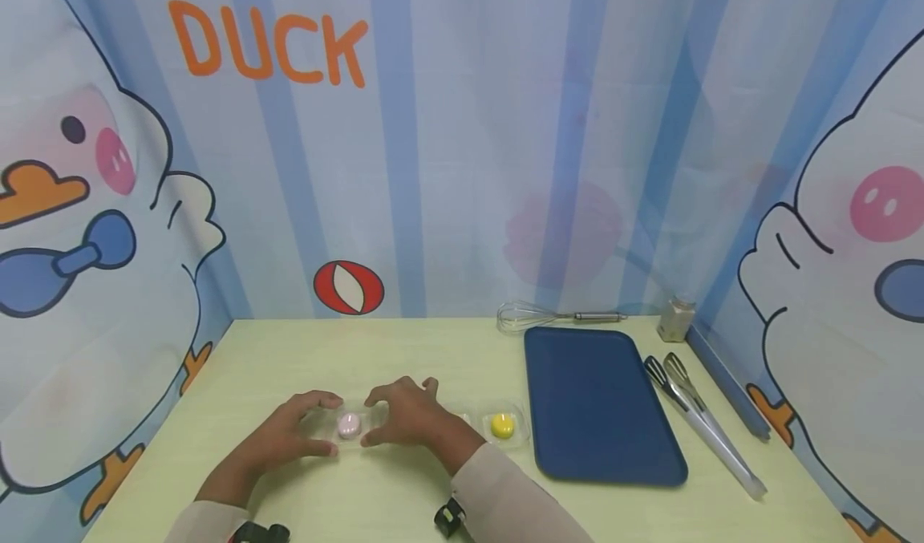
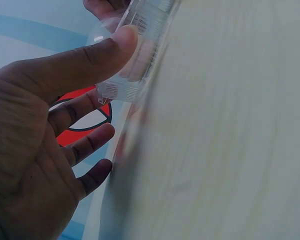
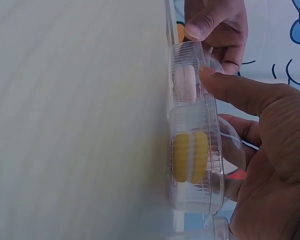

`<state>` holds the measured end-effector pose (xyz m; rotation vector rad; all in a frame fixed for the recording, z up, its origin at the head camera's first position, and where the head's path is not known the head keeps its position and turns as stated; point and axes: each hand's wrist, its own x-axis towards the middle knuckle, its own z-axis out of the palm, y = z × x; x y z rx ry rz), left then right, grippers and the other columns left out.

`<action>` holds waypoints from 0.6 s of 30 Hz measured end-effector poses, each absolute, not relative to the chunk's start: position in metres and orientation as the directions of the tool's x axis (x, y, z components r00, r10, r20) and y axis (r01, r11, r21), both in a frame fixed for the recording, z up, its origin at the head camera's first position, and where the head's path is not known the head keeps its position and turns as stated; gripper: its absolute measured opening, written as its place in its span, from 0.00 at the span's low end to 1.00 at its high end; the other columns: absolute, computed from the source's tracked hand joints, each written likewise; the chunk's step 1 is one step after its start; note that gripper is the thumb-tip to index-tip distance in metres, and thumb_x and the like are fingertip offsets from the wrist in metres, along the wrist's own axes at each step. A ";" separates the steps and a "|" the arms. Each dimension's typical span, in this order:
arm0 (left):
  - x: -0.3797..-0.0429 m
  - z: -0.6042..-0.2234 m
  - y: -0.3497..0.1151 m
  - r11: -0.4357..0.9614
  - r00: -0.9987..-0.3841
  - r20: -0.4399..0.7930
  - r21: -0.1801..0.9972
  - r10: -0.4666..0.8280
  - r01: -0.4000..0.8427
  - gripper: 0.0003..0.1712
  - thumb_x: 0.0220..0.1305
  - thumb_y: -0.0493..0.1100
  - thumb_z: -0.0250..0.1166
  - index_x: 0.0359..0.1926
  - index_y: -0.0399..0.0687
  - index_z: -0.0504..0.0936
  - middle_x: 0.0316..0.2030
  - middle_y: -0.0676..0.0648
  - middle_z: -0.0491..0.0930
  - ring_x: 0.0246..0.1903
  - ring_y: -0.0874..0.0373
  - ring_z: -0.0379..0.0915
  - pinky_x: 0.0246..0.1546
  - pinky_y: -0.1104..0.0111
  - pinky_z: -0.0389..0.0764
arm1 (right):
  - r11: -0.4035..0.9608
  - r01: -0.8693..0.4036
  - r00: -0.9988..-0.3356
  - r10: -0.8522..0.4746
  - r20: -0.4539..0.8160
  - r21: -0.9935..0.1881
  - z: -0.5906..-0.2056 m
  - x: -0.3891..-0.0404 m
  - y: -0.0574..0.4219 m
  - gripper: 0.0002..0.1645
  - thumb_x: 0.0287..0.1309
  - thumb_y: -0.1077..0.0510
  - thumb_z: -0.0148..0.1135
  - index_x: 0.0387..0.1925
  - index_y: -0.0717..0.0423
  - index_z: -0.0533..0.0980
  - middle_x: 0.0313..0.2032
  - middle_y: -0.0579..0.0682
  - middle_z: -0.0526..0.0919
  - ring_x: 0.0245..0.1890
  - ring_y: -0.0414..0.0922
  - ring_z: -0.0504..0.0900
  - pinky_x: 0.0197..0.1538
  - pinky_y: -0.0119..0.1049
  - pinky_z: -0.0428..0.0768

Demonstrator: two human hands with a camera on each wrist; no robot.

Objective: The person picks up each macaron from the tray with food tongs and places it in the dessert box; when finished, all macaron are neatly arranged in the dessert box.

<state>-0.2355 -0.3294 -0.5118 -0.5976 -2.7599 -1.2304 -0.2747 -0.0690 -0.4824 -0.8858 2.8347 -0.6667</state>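
Note:
A pale pink macaron (image 1: 350, 425) sits inside a small clear plastic box (image 2: 117, 92) with a domed lid, on the table. My left hand (image 1: 289, 432) holds the left end of this box, thumb on the near side and fingertips on the far side. From the right, my right hand (image 1: 410, 415) grips the other end between thumb and fingers. Whether the lid is fully pressed down, I cannot tell. To the right of my right hand, a yellow macaron (image 1: 503, 425) lies in another clear box (image 3: 195, 200).
Part of a further clear container (image 1: 458, 407) shows behind my right forearm. Rightward lie a blue tray (image 1: 602, 407) and metal tongs (image 1: 711, 431). At the back are a whisk (image 1: 556, 317) and a small metallic block-shaped object (image 1: 676, 319), before a duck-print curtain (image 1: 462, 142).

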 end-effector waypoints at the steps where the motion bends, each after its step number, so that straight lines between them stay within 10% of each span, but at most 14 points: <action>1: -0.235 -0.512 -0.329 0.604 -0.921 0.216 0.702 0.325 0.377 0.36 0.49 0.46 0.88 0.60 0.49 0.86 0.65 0.40 0.85 0.70 0.41 0.75 0.72 0.29 0.71 | 0.735 -0.519 -0.826 -0.563 0.033 -0.438 -0.482 -0.275 -0.068 0.31 0.53 0.38 0.85 0.58 0.39 0.87 0.56 0.39 0.90 0.63 0.44 0.80 0.72 0.65 0.62; 18: -0.237 -0.517 -0.324 0.616 -0.925 0.199 0.698 0.324 0.365 0.39 0.53 0.47 0.87 0.65 0.49 0.82 0.68 0.38 0.82 0.73 0.27 0.69 0.72 0.25 0.66 | 0.725 -0.514 -0.828 -0.560 0.042 -0.458 -0.482 -0.273 -0.064 0.35 0.53 0.40 0.85 0.61 0.43 0.85 0.55 0.42 0.89 0.65 0.46 0.80 0.73 0.66 0.61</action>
